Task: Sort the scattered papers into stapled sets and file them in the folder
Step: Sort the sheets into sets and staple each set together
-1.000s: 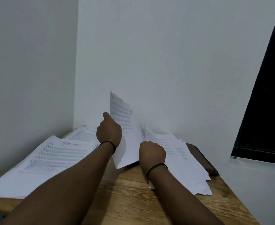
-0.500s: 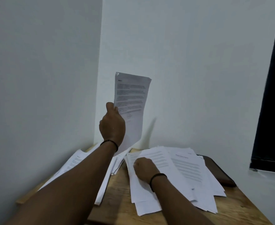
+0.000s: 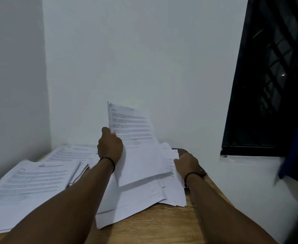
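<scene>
Here the left hand (image 3: 110, 147) is gripping a printed sheet (image 3: 136, 143) by its left edge, thumb curled over the front, and is holding it tilted up off the table, its top corner leaning toward the far wall (image 3: 136, 59). The sheet's lower part is hanging just above the right pile of papers (image 3: 155, 192), which is lying fanned out and overlapping across the middle and right of the wooden table (image 3: 162, 224). The right hand (image 3: 187, 164) is resting on the far right edge of that pile, fingers curled down onto the sheets; whether they are pinching a page or only pressing, I cannot tell. A dark flat item, possibly the folder (image 3: 181, 151), is peeking out from under the pile at the far right, beside the right hand. A second spread of printed pages (image 3: 30, 184) is lying on the near left of the table, running back toward the corner. A thin dark band is circling each wrist. A dark barred window (image 3: 271, 76) is filling the right side.
</scene>
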